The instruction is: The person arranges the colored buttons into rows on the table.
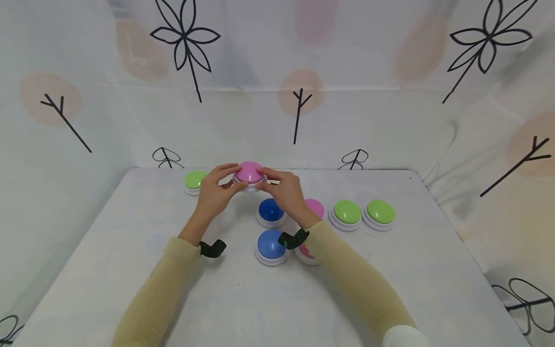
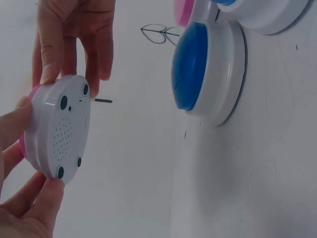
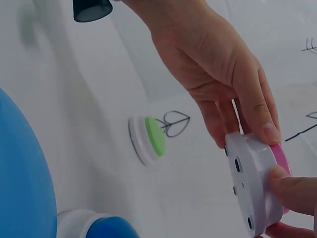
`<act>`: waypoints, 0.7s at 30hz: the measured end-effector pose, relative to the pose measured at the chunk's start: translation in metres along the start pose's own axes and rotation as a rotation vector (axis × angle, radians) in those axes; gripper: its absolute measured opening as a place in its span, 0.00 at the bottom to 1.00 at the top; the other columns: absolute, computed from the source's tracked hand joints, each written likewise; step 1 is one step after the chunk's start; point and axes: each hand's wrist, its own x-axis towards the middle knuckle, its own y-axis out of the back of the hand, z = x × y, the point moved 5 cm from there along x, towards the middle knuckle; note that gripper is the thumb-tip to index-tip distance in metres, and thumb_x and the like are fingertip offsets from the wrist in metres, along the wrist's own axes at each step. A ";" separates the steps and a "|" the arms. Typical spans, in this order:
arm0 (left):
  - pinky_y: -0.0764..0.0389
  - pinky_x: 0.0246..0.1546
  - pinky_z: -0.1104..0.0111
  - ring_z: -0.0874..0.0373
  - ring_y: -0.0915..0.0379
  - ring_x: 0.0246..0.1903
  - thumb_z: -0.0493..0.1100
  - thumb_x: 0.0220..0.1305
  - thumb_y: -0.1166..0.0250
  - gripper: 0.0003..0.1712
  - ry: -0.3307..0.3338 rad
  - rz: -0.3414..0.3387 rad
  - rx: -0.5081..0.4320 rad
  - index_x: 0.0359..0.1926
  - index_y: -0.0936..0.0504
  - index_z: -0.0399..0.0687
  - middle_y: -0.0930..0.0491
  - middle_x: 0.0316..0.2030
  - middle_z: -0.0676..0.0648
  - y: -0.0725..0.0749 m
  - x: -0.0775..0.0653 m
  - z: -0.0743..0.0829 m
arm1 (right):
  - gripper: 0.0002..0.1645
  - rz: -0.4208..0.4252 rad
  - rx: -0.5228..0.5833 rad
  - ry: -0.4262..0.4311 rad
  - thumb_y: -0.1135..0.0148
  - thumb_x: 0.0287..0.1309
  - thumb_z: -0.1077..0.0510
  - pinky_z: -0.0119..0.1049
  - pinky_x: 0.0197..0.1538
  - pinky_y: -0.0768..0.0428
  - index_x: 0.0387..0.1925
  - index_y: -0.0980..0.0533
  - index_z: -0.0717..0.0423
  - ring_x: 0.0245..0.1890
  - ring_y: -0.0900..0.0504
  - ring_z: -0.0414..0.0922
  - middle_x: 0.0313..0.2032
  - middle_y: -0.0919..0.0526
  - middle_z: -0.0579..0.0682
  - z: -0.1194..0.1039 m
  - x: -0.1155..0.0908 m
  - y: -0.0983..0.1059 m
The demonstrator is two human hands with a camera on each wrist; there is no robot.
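Observation:
Both hands hold a round push button (image 1: 249,172) with a pink dome and white base, raised above the far part of the table. My left hand (image 1: 215,192) grips its left side, fingers near the dome and thumb low on the base. On the opposite side my right hand (image 1: 286,193) pinches it in the same way. The left wrist view shows the button's underside (image 2: 63,136), with small speaker holes and dark round feet. A green button (image 1: 195,180) stands partly behind my left hand. Below my right hand sits a dark blue button (image 1: 270,212).
A lighter blue button (image 1: 270,245) stands nearer on the white table (image 1: 243,308). Two pink buttons, one farther (image 1: 315,207) and one nearer (image 1: 307,253), are partly covered by my right arm. Two green buttons (image 1: 347,212) (image 1: 380,212) stand to the right. Patterned cloth (image 1: 256,120) hangs behind.

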 end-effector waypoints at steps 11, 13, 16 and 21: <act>0.20 0.53 0.60 0.53 0.31 0.64 0.48 0.61 0.28 0.29 -0.036 -0.089 -0.060 0.63 0.20 0.52 0.25 0.64 0.50 -0.022 -0.007 0.008 | 0.27 -0.005 -0.040 -0.004 0.29 0.60 0.53 0.40 0.55 0.20 0.61 0.21 0.43 0.60 0.23 0.51 0.59 0.20 0.48 0.005 -0.019 0.028; 0.20 0.53 0.60 0.53 0.31 0.64 0.47 0.61 0.28 0.28 -0.041 -0.098 -0.067 0.63 0.20 0.52 0.25 0.64 0.50 -0.025 -0.008 0.009 | 0.27 -0.017 -0.038 -0.006 0.29 0.60 0.53 0.40 0.55 0.20 0.62 0.21 0.44 0.61 0.23 0.51 0.60 0.20 0.48 0.007 -0.021 0.030; 0.20 0.53 0.61 0.53 0.31 0.64 0.47 0.62 0.28 0.28 -0.040 -0.114 -0.076 0.63 0.20 0.52 0.25 0.64 0.50 -0.030 -0.010 0.010 | 0.27 -0.023 -0.034 -0.014 0.30 0.60 0.54 0.40 0.55 0.21 0.62 0.21 0.44 0.61 0.24 0.50 0.60 0.20 0.48 0.010 -0.024 0.034; 0.20 0.53 0.60 0.53 0.30 0.63 0.46 0.62 0.28 0.28 -0.048 -0.127 -0.087 0.63 0.20 0.50 0.25 0.63 0.49 -0.037 -0.012 0.014 | 0.27 -0.012 -0.030 -0.019 0.29 0.60 0.55 0.41 0.55 0.21 0.61 0.21 0.45 0.61 0.23 0.50 0.59 0.20 0.48 0.013 -0.030 0.039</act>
